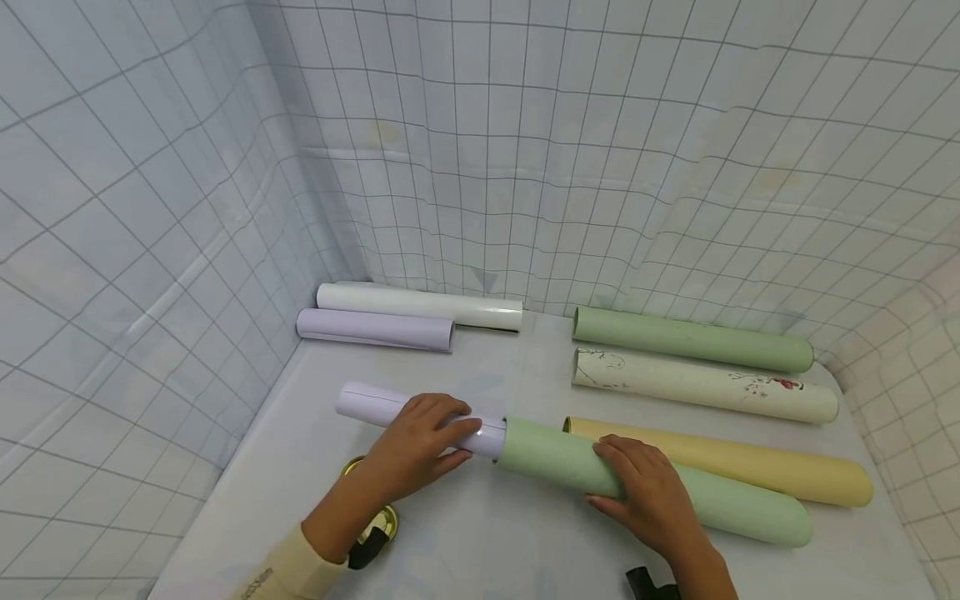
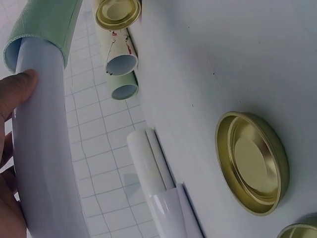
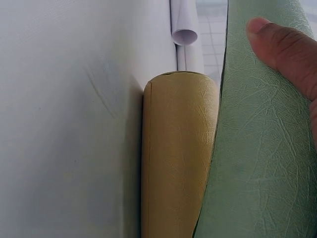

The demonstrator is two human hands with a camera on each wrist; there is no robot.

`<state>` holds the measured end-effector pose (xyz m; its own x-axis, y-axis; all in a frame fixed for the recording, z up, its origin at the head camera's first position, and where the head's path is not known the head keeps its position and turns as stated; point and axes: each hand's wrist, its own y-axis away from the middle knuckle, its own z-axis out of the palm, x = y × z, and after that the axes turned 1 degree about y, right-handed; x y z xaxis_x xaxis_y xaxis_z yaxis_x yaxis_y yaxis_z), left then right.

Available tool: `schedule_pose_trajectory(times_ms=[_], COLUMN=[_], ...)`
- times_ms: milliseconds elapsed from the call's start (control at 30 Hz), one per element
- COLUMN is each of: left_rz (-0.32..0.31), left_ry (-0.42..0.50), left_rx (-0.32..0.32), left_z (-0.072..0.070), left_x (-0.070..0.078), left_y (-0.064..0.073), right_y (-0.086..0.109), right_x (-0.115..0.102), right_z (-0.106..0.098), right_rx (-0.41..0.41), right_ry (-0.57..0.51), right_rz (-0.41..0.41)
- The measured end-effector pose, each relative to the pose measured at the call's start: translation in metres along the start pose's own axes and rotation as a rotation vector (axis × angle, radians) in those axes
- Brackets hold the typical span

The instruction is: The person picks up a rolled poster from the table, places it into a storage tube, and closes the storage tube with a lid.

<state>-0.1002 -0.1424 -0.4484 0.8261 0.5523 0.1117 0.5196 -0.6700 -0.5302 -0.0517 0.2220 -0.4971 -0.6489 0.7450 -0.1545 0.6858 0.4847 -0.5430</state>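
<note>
My left hand (image 1: 420, 442) grips a pale lavender paper roll (image 1: 367, 403) around its middle. The roll's right end sits inside the open left end of a light green tube (image 1: 540, 454), and that inserted part is hidden. In the left wrist view the green rim (image 2: 34, 37) surrounds the roll with a gap at one side. My right hand (image 1: 648, 492) holds the green tube from above, its thumb (image 3: 277, 42) lying along the textured surface in the right wrist view. Right behind the green tube lies a yellow tube (image 1: 780, 467), a gold lid (image 2: 118, 12) on its left end.
Gold lids (image 2: 252, 163) lie on the table near my left forearm. At the back left are a white roll (image 1: 420, 302) and a lavender roll (image 1: 375, 327). A darker green tube (image 1: 690, 337) and a cream flowered tube (image 1: 697, 383) lie back right. Grid-patterned sheets (image 1: 480, 150) wall the table.
</note>
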Motion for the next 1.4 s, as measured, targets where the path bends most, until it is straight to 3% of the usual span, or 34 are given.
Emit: schedule_pose_trajectory(times_ms=[1000, 1400], left_rz=[0.004, 0.024], left_ry=[0.027, 0.01], left_rx=[-0.025, -0.004], left_z=[0.016, 0.012], left_x=[0.015, 0.014], left_y=[-0.01, -0.009], right_y=[-0.001, -0.002], right_x=[0.0, -0.001], right_z=[0.005, 0.004], right_rx=[0.035, 0.028], right_ry=[0.002, 0.007], right_rz=[-0.033, -0.029])
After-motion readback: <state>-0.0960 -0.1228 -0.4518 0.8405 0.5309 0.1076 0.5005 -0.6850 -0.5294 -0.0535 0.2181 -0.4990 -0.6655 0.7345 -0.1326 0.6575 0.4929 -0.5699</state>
